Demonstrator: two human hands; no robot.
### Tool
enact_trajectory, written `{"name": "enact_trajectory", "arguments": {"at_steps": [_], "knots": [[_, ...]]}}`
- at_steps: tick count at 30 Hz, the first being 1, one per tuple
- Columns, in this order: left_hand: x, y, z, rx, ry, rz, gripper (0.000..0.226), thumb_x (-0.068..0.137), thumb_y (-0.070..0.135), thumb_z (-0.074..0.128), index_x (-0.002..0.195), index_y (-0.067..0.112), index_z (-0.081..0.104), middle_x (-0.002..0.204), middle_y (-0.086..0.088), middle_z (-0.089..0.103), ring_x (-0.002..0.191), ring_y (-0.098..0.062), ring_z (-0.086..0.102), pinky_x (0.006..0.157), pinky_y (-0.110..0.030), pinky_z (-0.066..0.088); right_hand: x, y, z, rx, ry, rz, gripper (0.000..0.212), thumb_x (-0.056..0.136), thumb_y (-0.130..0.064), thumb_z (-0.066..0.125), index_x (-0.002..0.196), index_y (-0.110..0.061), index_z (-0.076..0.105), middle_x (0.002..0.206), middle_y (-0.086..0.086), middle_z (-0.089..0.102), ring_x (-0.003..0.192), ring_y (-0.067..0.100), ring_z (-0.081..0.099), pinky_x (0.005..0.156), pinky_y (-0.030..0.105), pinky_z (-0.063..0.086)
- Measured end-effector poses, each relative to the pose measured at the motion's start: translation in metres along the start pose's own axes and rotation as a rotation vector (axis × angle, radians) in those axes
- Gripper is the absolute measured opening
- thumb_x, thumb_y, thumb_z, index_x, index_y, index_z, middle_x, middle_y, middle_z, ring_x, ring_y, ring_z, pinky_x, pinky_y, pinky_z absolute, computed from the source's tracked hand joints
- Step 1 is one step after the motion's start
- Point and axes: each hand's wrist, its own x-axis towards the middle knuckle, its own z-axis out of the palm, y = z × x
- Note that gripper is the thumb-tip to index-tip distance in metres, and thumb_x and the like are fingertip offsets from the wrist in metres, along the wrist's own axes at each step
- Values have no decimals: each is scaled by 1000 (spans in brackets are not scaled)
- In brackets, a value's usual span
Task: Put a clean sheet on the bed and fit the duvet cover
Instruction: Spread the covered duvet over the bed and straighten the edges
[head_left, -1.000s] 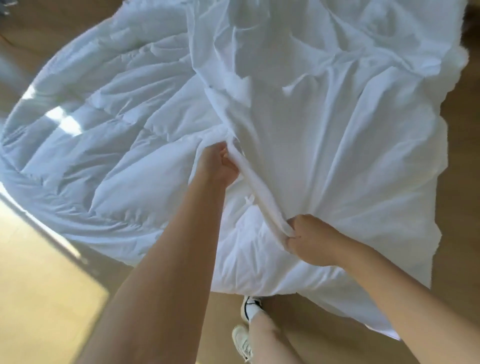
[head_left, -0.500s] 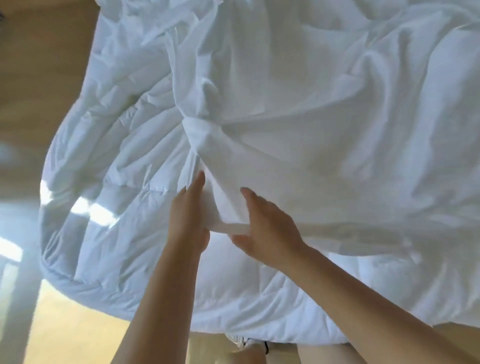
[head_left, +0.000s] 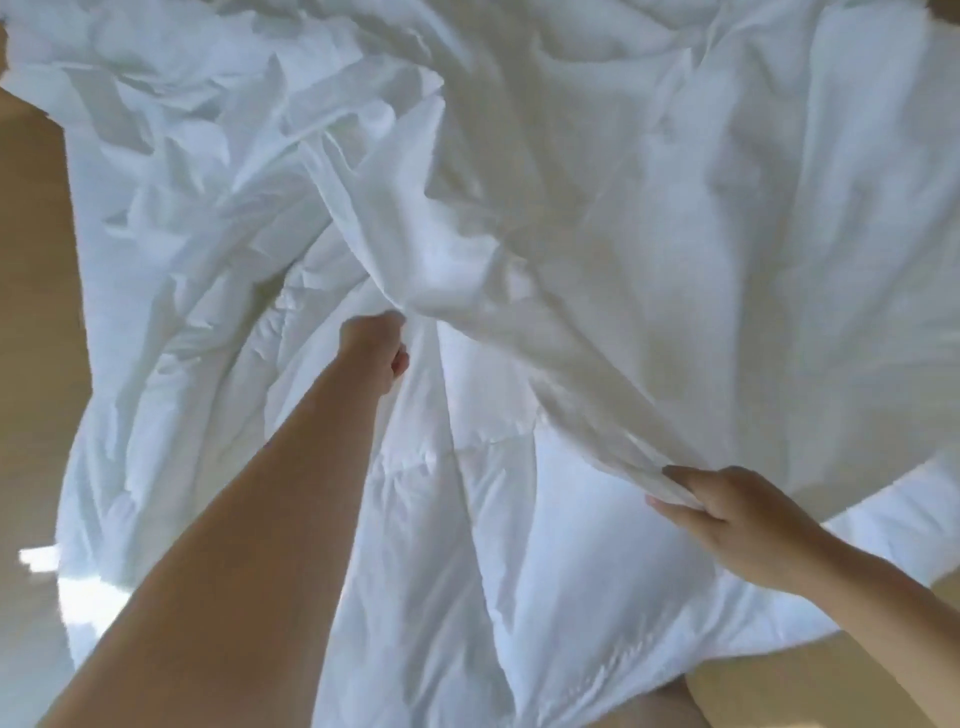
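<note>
A white quilted duvet (head_left: 498, 561) lies spread out below me, with a thin white duvet cover (head_left: 649, 260) draped over its upper and right parts. The cover's open edge runs as a taut band from centre to lower right. My left hand (head_left: 376, 353) is closed on that edge near the middle of the view. My right hand (head_left: 737, 514) pinches the same edge at the lower right, fingers over and thumb under the fabric. The bed and any sheet are hidden under the bedding.
Tan wooden floor (head_left: 36, 312) shows down the left side and at the bottom right (head_left: 779, 691). A patch of sunlight (head_left: 57, 566) falls on the floor and the duvet's lower left edge. Crumpled cover fabric fills the top.
My hands were close together on the cover's edge. They have moved apart along it, the right sliding down and to the right, and the edge is now stretched between them.
</note>
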Motion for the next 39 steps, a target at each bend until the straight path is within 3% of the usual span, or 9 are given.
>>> {"name": "enact_trajectory", "arguments": {"at_steps": [3,6,13,20,23,27,30,35,39], "knots": [[-9,13,15,311,-299,66,27,89,38,62,98,14,52,85,-2,54,73,-15,57,56,-29,48,5,-21,23,-205,107,21,25,95,-40,46,76,-24,46,58,-8,42,72,19,62,59,28,31],[-16,5,33,436,-382,2,35,92,42,56,117,18,47,114,-10,50,103,-30,56,77,-44,50,17,-47,44,-130,271,-54,48,92,-28,57,58,-27,23,52,-9,25,57,31,47,61,30,23],[1,26,63,-136,-387,37,42,88,21,63,127,9,50,126,-10,61,108,-29,62,83,-39,54,-3,-38,69,-181,327,-23,49,76,-12,75,58,-23,31,53,-12,25,40,24,47,52,23,30],[20,76,15,800,-37,1013,41,78,6,48,119,1,51,98,-4,60,97,-27,57,75,-28,44,61,-74,94,-180,455,345,31,72,-6,71,100,5,64,86,20,62,76,40,59,72,43,47],[59,74,-49,1276,-171,1165,41,92,22,49,129,5,46,117,-15,59,111,-33,53,83,-31,39,112,-137,127,-6,620,308,49,72,-6,70,118,6,57,107,25,59,91,43,58,81,48,47],[130,76,-151,1770,-27,1143,69,92,49,47,148,26,16,153,-11,19,141,-29,14,109,-52,19,173,-226,213,205,373,413,70,93,-44,47,150,-18,16,155,10,18,141,27,19,113,39,21],[178,63,-224,1650,7,953,95,85,52,56,148,35,-13,157,-9,-7,144,-31,-1,108,-59,20,206,-280,277,255,309,524,81,89,-60,42,150,-27,1,159,5,-4,145,26,-1,115,49,8],[208,23,-288,1247,-348,1028,88,90,34,56,151,28,-7,133,-22,41,117,-41,45,100,-44,36,230,-338,329,162,395,748,94,86,-67,38,151,-18,-7,159,5,-9,146,24,-5,113,53,2],[219,24,-320,1159,-436,878,94,89,37,61,151,21,-7,138,-21,44,125,-36,46,99,-39,37,233,-379,351,429,333,833,77,91,-62,32,151,-30,-5,159,2,-13,146,22,-11,113,53,-2]]}}
